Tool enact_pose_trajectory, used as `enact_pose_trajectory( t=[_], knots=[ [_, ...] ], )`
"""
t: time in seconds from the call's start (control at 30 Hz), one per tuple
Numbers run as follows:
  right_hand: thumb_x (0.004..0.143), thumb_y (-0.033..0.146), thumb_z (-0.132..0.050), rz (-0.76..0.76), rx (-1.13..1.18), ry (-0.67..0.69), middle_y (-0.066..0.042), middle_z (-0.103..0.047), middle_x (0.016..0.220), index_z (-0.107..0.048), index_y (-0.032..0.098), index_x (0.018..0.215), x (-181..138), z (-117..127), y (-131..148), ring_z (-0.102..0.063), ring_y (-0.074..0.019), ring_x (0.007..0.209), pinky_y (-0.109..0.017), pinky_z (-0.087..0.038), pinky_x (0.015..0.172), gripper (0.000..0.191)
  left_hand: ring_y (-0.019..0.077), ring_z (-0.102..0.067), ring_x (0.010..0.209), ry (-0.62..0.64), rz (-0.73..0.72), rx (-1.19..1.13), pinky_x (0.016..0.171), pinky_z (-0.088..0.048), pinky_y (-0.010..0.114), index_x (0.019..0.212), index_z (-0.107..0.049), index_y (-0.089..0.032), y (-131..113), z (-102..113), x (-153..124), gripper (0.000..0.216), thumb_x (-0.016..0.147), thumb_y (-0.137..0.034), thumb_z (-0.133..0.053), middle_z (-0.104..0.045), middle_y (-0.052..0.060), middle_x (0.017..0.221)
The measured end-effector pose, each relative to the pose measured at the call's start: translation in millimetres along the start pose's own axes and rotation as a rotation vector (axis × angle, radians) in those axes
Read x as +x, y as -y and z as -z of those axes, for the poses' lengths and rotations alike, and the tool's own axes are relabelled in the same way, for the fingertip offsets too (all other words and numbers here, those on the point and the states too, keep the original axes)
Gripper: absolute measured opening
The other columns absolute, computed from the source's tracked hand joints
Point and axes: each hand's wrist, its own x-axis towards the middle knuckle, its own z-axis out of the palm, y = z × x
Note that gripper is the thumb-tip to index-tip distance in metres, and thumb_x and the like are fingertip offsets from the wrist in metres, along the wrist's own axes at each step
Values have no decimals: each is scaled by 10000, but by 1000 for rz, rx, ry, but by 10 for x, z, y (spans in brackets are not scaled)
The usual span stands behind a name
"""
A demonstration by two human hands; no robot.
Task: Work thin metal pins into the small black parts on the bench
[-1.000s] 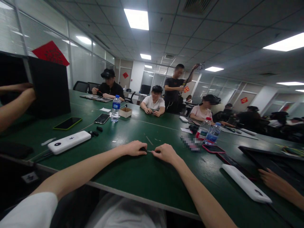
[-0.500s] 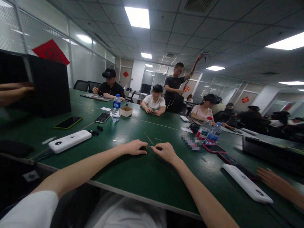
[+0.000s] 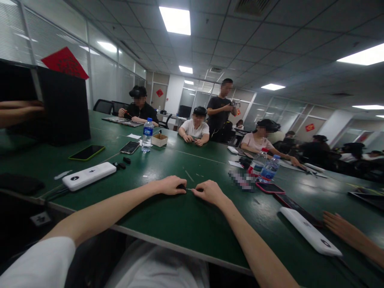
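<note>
My left hand rests on the green table with its fingers curled round a small dark part. My right hand lies close beside it, fingers pinched. A thin pale wire runs between the two hands, each holding one end. Both forearms stretch out from the table's near edge. A few short wire pieces lie just beyond the hands.
A white power bank and two phones lie at the left, a second power bank and a co-worker's hand at the right. Water bottles, a small box and a black box stand farther off. Several people sit around.
My hands stay together on the wire, almost still. The standing person has lowered the raised arm. The black tray at the right has moved out of the near view.
</note>
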Motion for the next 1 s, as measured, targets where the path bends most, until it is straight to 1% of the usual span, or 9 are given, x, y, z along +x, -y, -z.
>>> enact_pose_trajectory(
  t=[0.13, 0.33, 0.5, 0.7, 0.83, 1.0],
  knots=[
    [883, 547, -420, 12, -18, 7, -30, -728, 803, -747, 264, 875, 4, 2, 0, -639, -164, 724, -230, -397, 625, 432, 204, -629, 838, -11, -10, 31, 657, -411, 258, 1048, -548, -229, 6, -26, -7, 249, 899, -425, -517, -664, 45, 950],
    [892, 552, -404, 31, -31, -10, -29, -717, 783, -738, 257, 854, 2, -12, -18, -629, -156, 695, -225, -388, 604, 447, 215, -629, 881, -11, -5, 26, 696, -425, 280, 1120, -484, -222, 4, -64, -3, 292, 915, -431, -479, -652, 59, 1002],
    [900, 569, -375, 16, -63, -13, -35, -709, 759, -733, 245, 822, -9, -12, 4, -627, -157, 689, -230, -389, 601, 489, 221, -631, 852, 0, 24, 54, 673, -425, 284, 1071, -485, -216, 18, -81, 19, 256, 914, -419, -479, -654, 61, 966],
    [906, 583, -346, 5, -126, -24, -49, -718, 802, -734, 241, 850, -21, -19, 17, -639, -180, 743, -251, -405, 652, 520, 232, -627, 901, 16, 38, 57, 717, -438, 292, 1059, -495, -218, 29, -70, 24, 243, 906, -406, -495, -657, 64, 986],
    [920, 578, -322, 29, -98, -37, -37, -724, 823, -732, 260, 884, -21, -39, -9, -646, -178, 770, -250, -405, 665, 520, 230, -626, 917, 26, 63, 26, 742, -441, 294, 1054, -504, -217, 39, -63, 22, 244, 905, -411, -498, -656, 63, 994],
    [923, 575, -325, 31, -38, -42, -31, -731, 851, -735, 263, 886, -17, -44, -24, -646, -170, 770, -243, -402, 668, 516, 227, -628, 898, 14, 70, 18, 724, -437, 291, 1051, -507, -217, 49, -55, 22, 239, 910, -409, -491, -658, 64, 980]
  ],
)
